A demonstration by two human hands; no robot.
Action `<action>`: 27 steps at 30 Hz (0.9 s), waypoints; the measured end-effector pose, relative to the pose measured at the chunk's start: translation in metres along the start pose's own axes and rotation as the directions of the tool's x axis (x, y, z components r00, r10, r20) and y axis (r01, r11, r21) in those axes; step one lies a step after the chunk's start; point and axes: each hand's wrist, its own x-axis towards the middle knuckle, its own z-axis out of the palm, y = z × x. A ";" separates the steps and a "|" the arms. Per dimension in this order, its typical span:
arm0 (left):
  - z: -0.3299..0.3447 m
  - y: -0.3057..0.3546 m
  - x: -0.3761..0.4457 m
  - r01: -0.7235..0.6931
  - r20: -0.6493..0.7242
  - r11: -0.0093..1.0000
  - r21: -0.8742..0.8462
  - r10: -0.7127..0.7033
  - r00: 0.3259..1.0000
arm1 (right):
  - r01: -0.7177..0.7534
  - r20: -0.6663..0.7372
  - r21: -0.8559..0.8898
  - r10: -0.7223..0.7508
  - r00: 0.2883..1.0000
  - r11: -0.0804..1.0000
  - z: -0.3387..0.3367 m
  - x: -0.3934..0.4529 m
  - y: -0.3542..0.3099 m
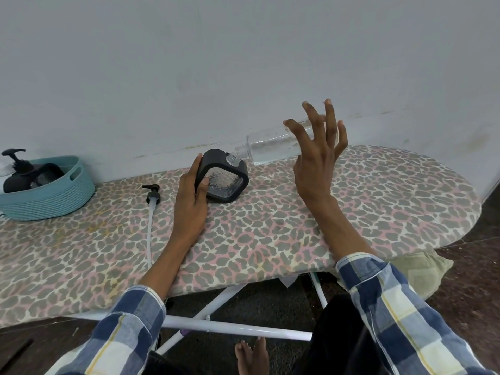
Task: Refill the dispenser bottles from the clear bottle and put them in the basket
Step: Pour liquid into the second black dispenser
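Bare foot (pixel 251 355) nearest, under white board frame (pixel 232 327). Pouring step, I judge: left hand (pixel 189 201) grips tilted black dispenser bottle (pixel 226 175); clear bottle (pixel 273 146) tipped, mouth at its neck. Right hand (pixel 316 158) fingers splayed over clear bottle; grip unclear. Next: keep necks aligned, refit pump (pixel 152 196), carry to teal basket (pixel 51 196) far left. Leopard-print ironing board (pixel 351 212), grey wall (pixel 243 63).

Plain grey wall (pixel 189 63), leopard-print ironing board (pixel 270 226), dark floor (pixel 473 280)
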 end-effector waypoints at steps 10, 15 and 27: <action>0.000 0.000 -0.001 -0.006 0.008 1.000 -0.012 0.006 1.000 | -0.011 0.006 -0.011 0.011 1.000 1.000 -0.002 0.000 -0.001; 0.000 0.000 -0.001 -0.014 0.005 1.000 -0.007 0.014 1.000 | -0.016 0.008 -0.019 0.017 1.000 1.000 -0.002 0.000 -0.001; 0.000 -0.001 0.001 -0.010 0.004 1.000 -0.007 0.010 1.000 | -0.026 0.000 -0.009 0.026 1.000 1.000 -0.004 0.001 -0.002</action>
